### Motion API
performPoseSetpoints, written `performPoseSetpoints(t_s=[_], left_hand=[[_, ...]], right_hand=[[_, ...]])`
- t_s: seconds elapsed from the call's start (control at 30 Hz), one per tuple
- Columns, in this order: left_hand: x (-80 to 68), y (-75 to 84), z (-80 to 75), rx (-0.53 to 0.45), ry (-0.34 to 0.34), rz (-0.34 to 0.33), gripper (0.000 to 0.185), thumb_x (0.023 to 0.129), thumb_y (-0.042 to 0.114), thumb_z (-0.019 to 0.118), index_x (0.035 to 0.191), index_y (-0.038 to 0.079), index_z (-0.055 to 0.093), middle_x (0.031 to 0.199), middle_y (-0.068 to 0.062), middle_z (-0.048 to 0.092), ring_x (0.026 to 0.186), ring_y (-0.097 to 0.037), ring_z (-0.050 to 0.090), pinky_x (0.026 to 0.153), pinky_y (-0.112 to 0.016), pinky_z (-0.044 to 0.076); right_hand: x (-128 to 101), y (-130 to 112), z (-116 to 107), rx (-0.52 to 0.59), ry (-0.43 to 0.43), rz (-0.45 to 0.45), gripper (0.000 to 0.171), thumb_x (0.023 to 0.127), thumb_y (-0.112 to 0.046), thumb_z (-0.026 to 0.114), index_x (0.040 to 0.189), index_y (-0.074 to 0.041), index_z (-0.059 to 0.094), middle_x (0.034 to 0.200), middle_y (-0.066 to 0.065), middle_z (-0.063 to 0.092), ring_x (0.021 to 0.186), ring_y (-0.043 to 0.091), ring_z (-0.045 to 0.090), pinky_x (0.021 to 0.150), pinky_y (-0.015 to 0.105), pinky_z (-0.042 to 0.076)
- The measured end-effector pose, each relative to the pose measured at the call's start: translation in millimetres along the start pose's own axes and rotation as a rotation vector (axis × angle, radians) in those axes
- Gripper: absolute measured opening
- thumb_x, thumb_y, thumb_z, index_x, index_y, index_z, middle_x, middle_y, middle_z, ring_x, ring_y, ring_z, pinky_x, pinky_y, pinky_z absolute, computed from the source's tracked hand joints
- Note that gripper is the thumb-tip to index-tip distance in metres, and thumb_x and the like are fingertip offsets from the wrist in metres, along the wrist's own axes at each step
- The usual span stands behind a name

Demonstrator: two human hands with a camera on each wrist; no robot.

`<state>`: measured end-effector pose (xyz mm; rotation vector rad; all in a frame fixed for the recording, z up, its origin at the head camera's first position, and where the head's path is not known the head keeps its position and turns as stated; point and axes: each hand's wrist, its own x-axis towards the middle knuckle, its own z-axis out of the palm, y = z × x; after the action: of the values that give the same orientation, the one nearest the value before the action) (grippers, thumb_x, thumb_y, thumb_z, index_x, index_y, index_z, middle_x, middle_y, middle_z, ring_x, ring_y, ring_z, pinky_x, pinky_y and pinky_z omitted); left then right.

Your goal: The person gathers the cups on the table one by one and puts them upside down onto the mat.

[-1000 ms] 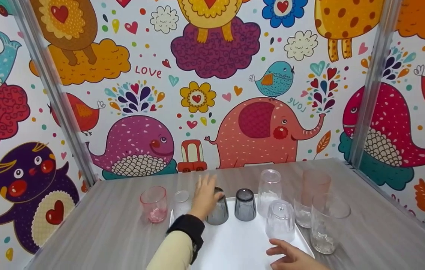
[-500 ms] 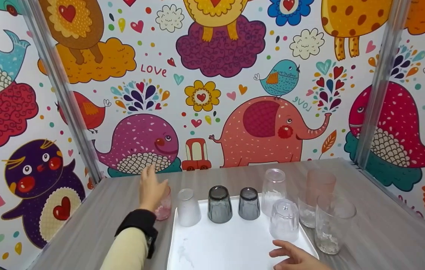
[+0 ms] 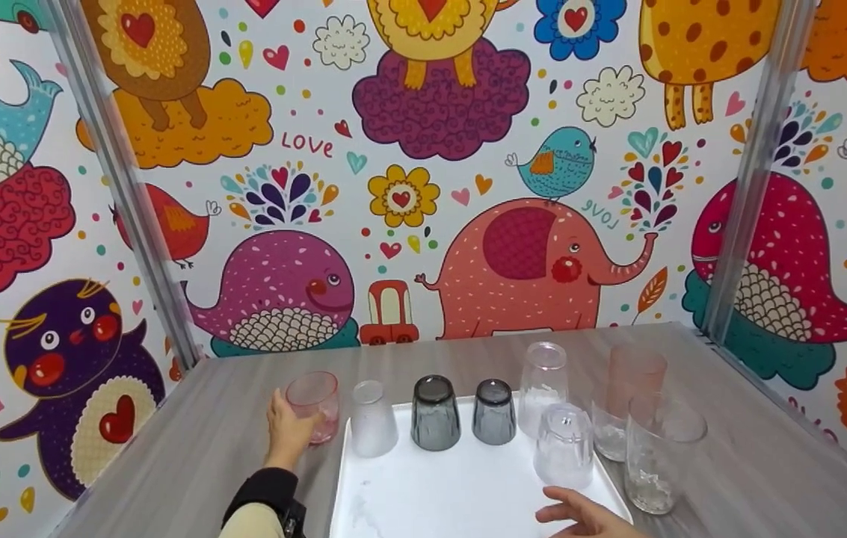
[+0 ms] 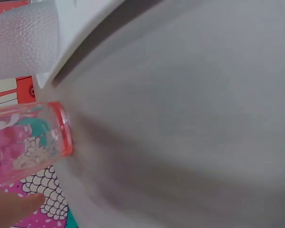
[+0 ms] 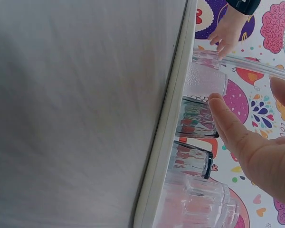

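Note:
A pink glass (image 3: 313,403) stands upright on the grey table, just left of a white tray (image 3: 468,493). My left hand (image 3: 289,428) wraps round its left side, and the left wrist view shows the pink glass (image 4: 31,142) with a fingertip (image 4: 12,209) beside it. On the tray's front right edge rests my right hand (image 3: 580,515), fingers relaxed and holding nothing. The right hand (image 5: 256,152) shows flat beside the tray rim (image 5: 166,142) in the right wrist view.
Upside down on the tray stand a frosted glass (image 3: 373,418), two grey glasses (image 3: 435,412) (image 3: 493,411) and two clear glasses (image 3: 543,387) (image 3: 564,447). Right of the tray are a tall pink glass (image 3: 636,370) and clear glasses (image 3: 662,456). Patterned walls enclose the table.
My left hand left the grey glass, swung left over the frosted one and came down onto the pink glass. The right hand stayed on the tray.

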<state>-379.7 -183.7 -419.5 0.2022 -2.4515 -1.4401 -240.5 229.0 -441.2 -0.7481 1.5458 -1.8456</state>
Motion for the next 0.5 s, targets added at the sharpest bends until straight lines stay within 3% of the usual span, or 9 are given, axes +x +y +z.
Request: performPoseSetpoints(t_s=[0.27,0.5], left_hand=[[2.8,-18.9,16.9,-0.172,0.031,-0.072,0.094,0.069,0.022,0.065,0.129,-0.005,-0.003,0.131,-0.029,0.011,0.117,-0.041,0.016,0.094,-0.050,0.017],[8.9,-16.8,26.4,-0.215,0.093,-0.069,0.091,0.068,0.024,0.067,0.130,0.002,0.004,0.130,-0.023,0.016,0.114,-0.036,0.021,0.092,-0.050,0.022]], right_hand=[[-2,9,-6,-0.101,0.031,0.023,0.066,0.087,-0.022,0.041,0.125,0.011,-0.002,0.122,0.009,0.038,0.099,0.018,0.045,0.083,0.030,0.038],[-5,9,-8,-0.077,0.027,0.004,0.057,0.087,-0.019,0.041,0.128,0.006,0.010,0.121,0.006,0.040,0.099,0.018,0.046,0.083,0.030,0.038]])
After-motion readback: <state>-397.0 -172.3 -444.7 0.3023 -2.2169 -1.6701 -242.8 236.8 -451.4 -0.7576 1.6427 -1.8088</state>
